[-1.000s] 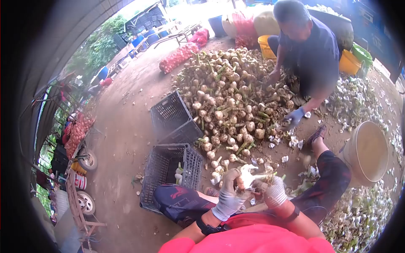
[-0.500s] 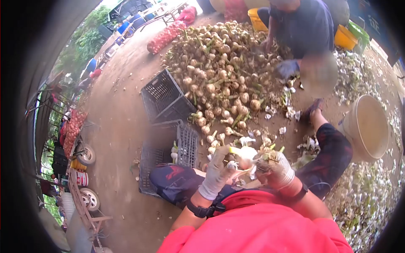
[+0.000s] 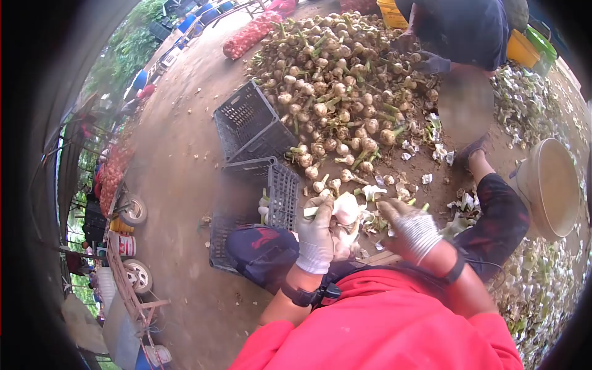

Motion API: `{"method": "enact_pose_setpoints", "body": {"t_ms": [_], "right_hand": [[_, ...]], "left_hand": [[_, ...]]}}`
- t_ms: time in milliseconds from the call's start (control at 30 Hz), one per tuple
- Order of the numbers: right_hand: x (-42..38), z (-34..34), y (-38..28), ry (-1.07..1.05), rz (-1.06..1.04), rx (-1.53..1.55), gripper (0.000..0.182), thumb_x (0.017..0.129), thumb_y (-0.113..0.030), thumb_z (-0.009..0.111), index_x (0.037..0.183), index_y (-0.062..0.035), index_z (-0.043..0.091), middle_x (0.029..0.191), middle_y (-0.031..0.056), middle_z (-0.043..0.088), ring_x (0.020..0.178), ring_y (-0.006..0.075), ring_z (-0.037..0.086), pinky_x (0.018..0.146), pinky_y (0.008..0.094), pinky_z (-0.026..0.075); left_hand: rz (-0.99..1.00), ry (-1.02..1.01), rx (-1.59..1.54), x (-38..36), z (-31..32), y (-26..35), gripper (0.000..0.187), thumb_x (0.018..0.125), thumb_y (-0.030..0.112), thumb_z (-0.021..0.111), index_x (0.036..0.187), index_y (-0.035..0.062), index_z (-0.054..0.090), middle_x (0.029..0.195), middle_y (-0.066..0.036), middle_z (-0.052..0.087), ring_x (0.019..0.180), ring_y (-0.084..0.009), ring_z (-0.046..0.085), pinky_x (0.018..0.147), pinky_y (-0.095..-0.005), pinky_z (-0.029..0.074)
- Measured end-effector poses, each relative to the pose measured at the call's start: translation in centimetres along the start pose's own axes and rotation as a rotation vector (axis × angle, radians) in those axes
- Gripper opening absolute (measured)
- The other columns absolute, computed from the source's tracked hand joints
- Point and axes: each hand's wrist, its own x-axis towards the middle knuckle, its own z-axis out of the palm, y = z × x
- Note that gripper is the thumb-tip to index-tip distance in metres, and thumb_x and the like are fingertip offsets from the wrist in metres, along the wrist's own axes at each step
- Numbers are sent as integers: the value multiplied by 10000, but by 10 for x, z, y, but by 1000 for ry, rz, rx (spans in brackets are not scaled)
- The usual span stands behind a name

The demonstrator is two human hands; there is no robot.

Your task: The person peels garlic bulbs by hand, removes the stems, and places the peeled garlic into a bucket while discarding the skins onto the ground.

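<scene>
My left hand (image 3: 316, 239), in a whitish work glove, is closed around the stem of a garlic bulb (image 3: 346, 208). The bulb's white, peeled-looking head points to the right, and a cut green-white stem end sticks out on the left. Loose skin hangs just below it. To the right of the bulb, apart from it, is my right hand (image 3: 412, 229), gloved too and slightly blurred. Its fingers are stretched out above the scattered garlic skins (image 3: 372, 192), with nothing visible in them.
A large heap of unpeeled garlic (image 3: 345, 86) lies ahead. Black plastic crates (image 3: 251, 120) stand left of it, one with some garlic inside. A pale bucket (image 3: 546, 188) is at the right, beside piles of skins (image 3: 536, 290). Another person (image 3: 462, 31) works across the heap.
My right hand has moved away from the garlic bulb, and the brown outer skin is no longer seen in it. My left hand still holds the bulb, whose white head shows more fully.
</scene>
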Motion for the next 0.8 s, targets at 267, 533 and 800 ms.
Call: {"method": "enact_pose_setpoints", "body": {"t_ms": [267, 533, 800], "right_hand": [[30, 22, -19, 111, 107, 394, 122, 823, -177, 574, 845, -67, 623, 735, 165, 622, 697, 349, 613, 622, 432, 489], [26, 39, -20, 72, 215, 431, 114, 785, -173, 579, 773, -77, 639, 730, 154, 636, 687, 347, 623, 616, 426, 494], [11, 35, 16, -1, 161, 308, 140, 776, -171, 585, 681, -83, 638, 615, 135, 605, 589, 310, 615, 576, 410, 483]], "left_hand": [[914, -179, 900, 3, 3, -15, 148, 723, 7, 675, 808, 49, 562, 834, -105, 533, 796, -251, 553, 702, -348, 453], [1004, -435, 1170, 4, -8, 1, 186, 685, 32, 679, 841, 73, 587, 836, -102, 536, 788, -313, 545, 679, -391, 447], [201, -624, 94, -4, -40, 2, 137, 834, 132, 589, 932, 39, 569, 930, -73, 541, 925, -226, 530, 854, -362, 428]]}}
